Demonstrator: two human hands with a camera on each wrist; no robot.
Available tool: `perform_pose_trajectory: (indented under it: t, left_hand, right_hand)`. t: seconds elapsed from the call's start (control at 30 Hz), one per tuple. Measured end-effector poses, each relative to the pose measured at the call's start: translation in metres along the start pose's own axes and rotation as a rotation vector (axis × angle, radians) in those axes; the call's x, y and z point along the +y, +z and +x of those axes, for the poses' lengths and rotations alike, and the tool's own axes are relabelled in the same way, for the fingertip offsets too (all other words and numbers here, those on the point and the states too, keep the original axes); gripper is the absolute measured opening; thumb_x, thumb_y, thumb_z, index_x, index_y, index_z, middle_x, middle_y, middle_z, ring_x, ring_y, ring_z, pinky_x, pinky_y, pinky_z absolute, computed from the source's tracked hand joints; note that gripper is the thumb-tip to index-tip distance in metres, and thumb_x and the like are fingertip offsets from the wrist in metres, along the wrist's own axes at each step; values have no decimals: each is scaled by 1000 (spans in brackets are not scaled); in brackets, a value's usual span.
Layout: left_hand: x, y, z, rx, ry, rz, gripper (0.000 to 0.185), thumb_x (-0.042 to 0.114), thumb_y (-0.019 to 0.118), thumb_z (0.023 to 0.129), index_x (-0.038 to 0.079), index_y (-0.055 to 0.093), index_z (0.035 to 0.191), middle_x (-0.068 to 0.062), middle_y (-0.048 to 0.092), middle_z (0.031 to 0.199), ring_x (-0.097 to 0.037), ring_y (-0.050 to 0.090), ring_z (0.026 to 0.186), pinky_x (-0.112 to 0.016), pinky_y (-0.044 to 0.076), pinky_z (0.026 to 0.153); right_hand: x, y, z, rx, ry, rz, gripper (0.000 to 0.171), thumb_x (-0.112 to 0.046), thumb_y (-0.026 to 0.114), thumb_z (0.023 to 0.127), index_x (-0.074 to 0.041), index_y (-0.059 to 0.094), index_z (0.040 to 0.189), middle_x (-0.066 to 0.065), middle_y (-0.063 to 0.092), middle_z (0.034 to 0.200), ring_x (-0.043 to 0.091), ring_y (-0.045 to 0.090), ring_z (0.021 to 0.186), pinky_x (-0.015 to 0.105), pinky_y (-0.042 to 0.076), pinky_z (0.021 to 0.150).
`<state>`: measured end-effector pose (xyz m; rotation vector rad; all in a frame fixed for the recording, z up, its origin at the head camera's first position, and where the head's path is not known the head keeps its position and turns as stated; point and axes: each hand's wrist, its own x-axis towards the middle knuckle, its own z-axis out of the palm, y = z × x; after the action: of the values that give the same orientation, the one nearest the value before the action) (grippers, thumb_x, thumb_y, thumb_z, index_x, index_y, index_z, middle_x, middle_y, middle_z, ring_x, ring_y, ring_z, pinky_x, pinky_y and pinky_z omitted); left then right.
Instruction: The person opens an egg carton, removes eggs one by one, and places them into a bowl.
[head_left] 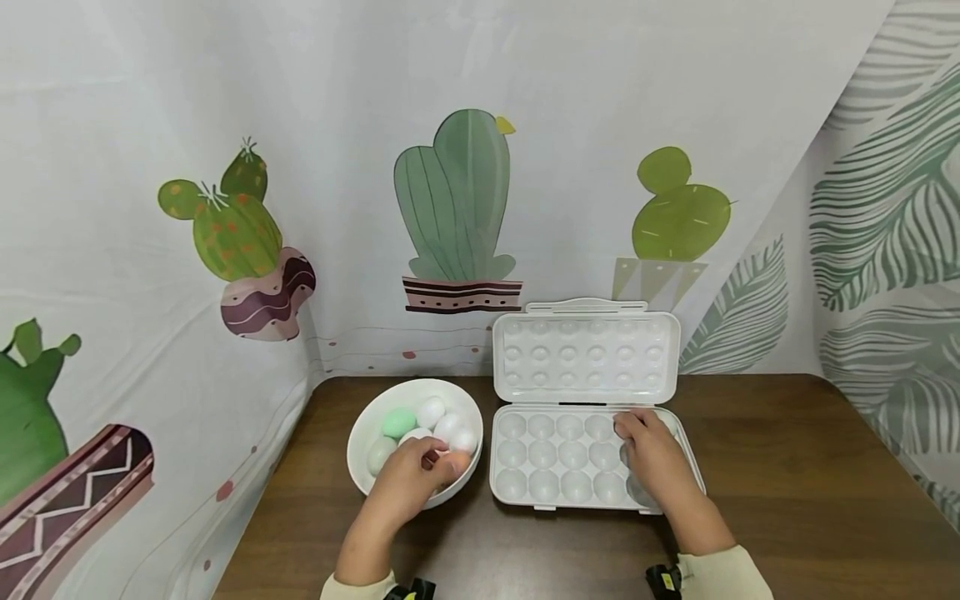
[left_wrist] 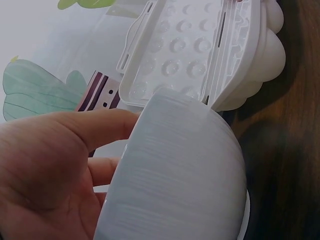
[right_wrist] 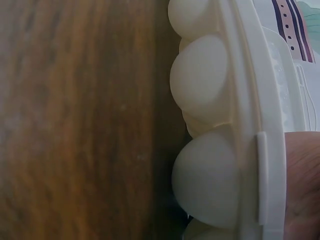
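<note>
One white bowl sits on the table, and beside it is one white egg box with its lid standing open. The box has three rows of round cups. The cups that show are bare; the right hand covers a few.

I count about six eggs in the bowl: one green egg, one pale grey-green egg, and about four white eggs. Some are partly hidden by the left hand, so the count is not sure.

The left hand reaches into the bowl with its fingers curled around one white egg at the near side. The right hand rests on the right end of the box tray, fingers loose and lying over the cups. It grips nothing that I can see.

The table is dark brown wood. Behind it hangs a white cloth with three big painted cactus plants in pots, and leaf patterns on the right side.
</note>
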<state>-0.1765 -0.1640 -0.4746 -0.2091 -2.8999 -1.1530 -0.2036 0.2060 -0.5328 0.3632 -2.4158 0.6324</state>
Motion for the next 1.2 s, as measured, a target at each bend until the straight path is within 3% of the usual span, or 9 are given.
perform_pose_trajectory:
  t: [0.37,0.53,0.73,1.0,1.2]
  left_hand:
    - [9,0,1,184,38,-80,21,16,71,89,11,72,109,0,64,94,-13,60,88,-25,47,75]
    - [15,5,1,222,108,-148,21,12,71,89,12,73,109,4,64,94,-10,60,85,-21,47,71]
    - [19,9,1,279,172,-171,16,9,71,88,11,74,104,7,64,89,-6,60,82,-21,49,70]
    - [28,12,-1,280,195,-186,18,10,70,90,12,73,107,8,63,89,-4,60,82,-22,50,69]
    - [34,17,-3,247,187,-223,21,10,71,91,13,72,111,7,66,93,-6,63,86,-22,54,73]
  right_hand:
    - [-2,-4,0,25,1,7,25,7,75,82,2,72,106,24,66,101,44,67,92,53,56,78]
    - [-4,-10,2,-66,72,13,30,8,72,83,3,70,113,25,65,105,44,66,96,54,55,84]
    - [-7,-18,3,-185,187,1,35,-2,68,91,0,65,126,25,61,118,42,66,104,55,54,88]
    - [-14,-26,6,-196,208,32,39,-11,67,95,-2,60,133,24,58,122,43,64,106,58,53,86]
    - [-25,-34,7,-208,219,102,43,-14,66,97,-6,57,138,20,58,125,35,66,106,50,56,87]
